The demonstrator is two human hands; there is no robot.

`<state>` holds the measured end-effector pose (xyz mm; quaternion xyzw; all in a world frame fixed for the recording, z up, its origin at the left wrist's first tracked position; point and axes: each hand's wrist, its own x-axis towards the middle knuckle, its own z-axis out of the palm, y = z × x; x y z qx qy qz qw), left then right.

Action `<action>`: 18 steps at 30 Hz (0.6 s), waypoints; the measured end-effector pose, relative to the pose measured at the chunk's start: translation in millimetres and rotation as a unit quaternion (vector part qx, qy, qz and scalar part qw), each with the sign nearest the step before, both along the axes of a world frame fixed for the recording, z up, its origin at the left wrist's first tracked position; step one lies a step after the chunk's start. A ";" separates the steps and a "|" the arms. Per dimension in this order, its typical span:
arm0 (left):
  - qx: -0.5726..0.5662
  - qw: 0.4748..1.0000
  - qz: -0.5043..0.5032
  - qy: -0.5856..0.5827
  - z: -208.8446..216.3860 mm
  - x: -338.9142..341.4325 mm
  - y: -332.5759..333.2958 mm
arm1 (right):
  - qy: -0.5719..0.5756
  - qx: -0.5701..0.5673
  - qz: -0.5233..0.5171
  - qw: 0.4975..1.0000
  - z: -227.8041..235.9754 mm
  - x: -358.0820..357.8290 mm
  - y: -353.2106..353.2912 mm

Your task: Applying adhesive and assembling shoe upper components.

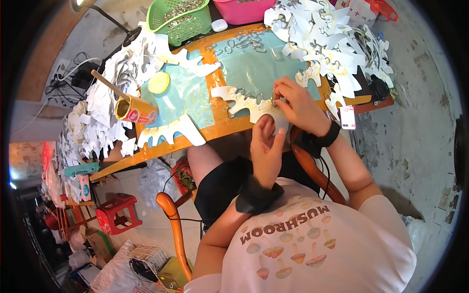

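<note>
A white cut-out piece (262,111) with a scalloped, yellow-stained edge lies across the table's near edge, several metal rings (252,96) set along it. My right hand (299,105) is closed in a pinch at the piece's right end, on what looks like a metal ring mostly covered by the fingertips. My left hand (266,149) grips the piece's lower edge between curled fingers and thumb. Loose metal rings (246,40) are scattered on the green mat (188,100) farther back. Another white cut-out (177,131), without rings, rests at the near left.
An orange can (141,111) holding a wooden stick stands left, near a round yellow lid (159,82). White cut-outs (124,63) pile up at left, ringed ones (325,41) at right. Behind are a green basket (183,31) of metal parts and a pink basket (239,13). A phone (348,117) lies right.
</note>
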<state>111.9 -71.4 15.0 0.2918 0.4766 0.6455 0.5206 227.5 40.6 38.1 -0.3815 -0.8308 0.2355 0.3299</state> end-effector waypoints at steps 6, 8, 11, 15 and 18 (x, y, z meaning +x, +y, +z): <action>0.173 0.787 0.040 0.590 26.5 -41.0 44.1 | -0.119 0.056 0.090 0.987 -2.6 12.7 17.0; 0.190 0.809 -0.005 0.556 18.5 -43.9 74.1 | -0.111 0.084 0.096 0.986 -8.3 13.1 19.2; 0.185 0.831 -0.073 0.520 1.9 -44.7 97.4 | -0.106 0.071 0.089 0.988 -11.3 14.4 17.2; 0.144 0.838 -0.144 0.506 -5.8 -45.9 106.0 | -0.130 0.054 0.075 0.987 -14.2 16.7 13.7; 0.141 0.827 -0.117 0.532 -11.0 -47.1 105.7 | -0.126 0.076 0.069 0.987 -17.4 18.6 7.7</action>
